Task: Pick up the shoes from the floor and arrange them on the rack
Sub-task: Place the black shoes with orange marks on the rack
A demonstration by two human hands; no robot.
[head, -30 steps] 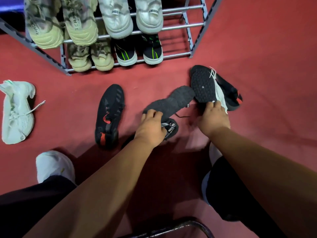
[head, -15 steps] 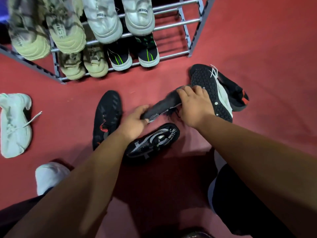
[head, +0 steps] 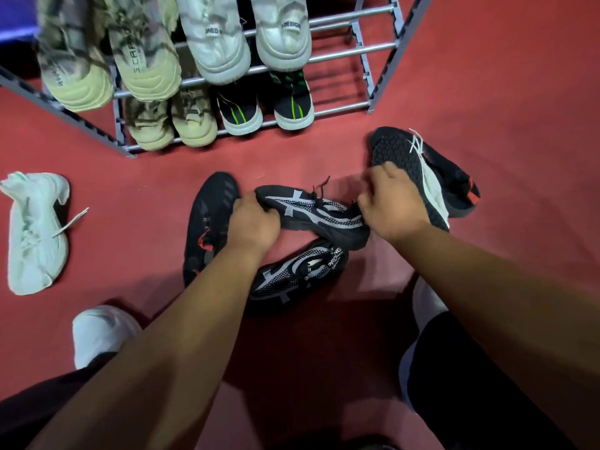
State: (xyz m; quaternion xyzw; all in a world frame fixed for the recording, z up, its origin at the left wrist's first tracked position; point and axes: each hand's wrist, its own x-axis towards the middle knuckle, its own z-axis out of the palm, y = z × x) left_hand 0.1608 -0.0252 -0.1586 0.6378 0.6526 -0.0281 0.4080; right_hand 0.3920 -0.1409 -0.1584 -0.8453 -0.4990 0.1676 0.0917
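Both hands clasp one black-and-grey sneaker [head: 311, 212], the left hand [head: 256, 222] curled round one end and the right hand [head: 393, 206] closed on the other, directly over its mate [head: 298, 274] on the red floor [head: 487, 92]. A red-trimmed black shoe [head: 207, 222] lies just left of the left hand. An upturned black shoe [head: 399, 164] crowds the right hand, and a white sneaker [head: 32, 232] lies well off to the left. Ahead of the hands, the metal rack [head: 357, 48] carries a camouflage pair [head: 107, 60] and a white pair [head: 246, 37] above, with a second camouflage pair [head: 172, 121] and a black-and-green pair [head: 266, 108] below.
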